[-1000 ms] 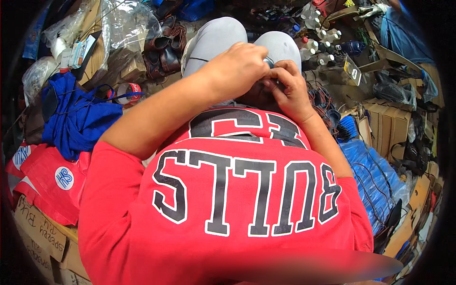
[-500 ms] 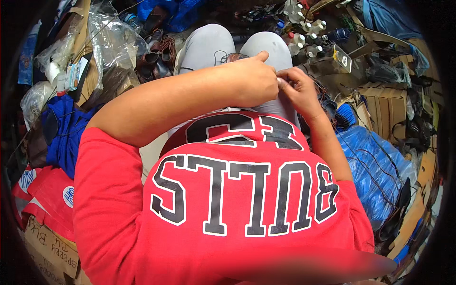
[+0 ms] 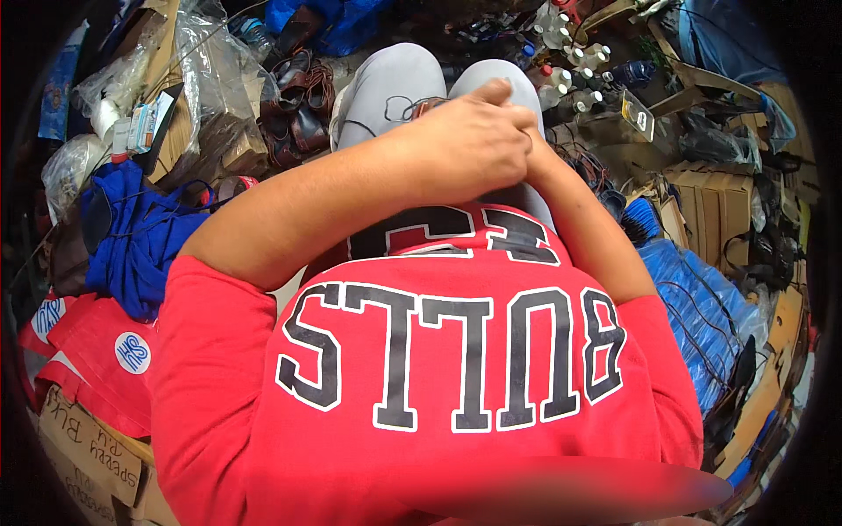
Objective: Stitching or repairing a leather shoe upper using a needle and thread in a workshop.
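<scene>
The left hand [image 3: 487, 136] is loosely curled at the lap, against the right hand [image 3: 536, 147], which is mostly hidden behind it; I cannot tell what either grips, or how open the right is. A brown item [image 3: 427, 107] (partly covered by the left forearm) lies between the knees [image 3: 395, 77], beside a black cord [image 3: 399, 108]. Bottles [image 3: 570, 74] stand far right.

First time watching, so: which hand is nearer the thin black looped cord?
Left. The left hand is right of the cord; the right hand, mostly hidden, is farther right.
</scene>
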### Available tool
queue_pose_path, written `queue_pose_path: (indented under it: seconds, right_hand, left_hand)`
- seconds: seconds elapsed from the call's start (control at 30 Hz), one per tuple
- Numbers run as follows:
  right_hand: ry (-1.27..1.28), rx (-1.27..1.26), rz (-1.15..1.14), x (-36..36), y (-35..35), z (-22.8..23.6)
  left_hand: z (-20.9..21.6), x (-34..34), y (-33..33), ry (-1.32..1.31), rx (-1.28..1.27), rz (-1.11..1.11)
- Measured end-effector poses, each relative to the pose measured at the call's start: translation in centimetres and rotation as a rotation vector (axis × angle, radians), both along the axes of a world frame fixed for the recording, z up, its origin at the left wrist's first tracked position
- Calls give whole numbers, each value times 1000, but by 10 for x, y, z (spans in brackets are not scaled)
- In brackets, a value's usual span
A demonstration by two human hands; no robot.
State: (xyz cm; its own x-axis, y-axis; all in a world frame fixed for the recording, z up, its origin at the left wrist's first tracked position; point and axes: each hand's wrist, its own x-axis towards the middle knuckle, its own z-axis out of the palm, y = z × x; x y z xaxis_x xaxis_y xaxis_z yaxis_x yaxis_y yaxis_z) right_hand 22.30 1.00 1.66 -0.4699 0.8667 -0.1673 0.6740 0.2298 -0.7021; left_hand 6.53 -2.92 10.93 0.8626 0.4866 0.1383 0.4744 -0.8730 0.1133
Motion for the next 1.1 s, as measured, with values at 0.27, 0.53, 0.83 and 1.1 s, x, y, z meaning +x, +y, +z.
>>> queue_pose_path:
  seconds: [0.27,0.53,0.83,1.1]
  right_hand:
    - [61,-65,89,28,-6,12]
    - [146,362,214,23,-15,39]
    - [119,400,203,29,-18,31]
    - [149,331,149,18,-16,31]
  left_hand:
    - [-26,-71,-18,-510,2,385]
    - [-27,-90,13,-607,-80,432]
    - [-42,-82,24,-722,-539,459]
    - [-65,-55,8,-765,-422,484]
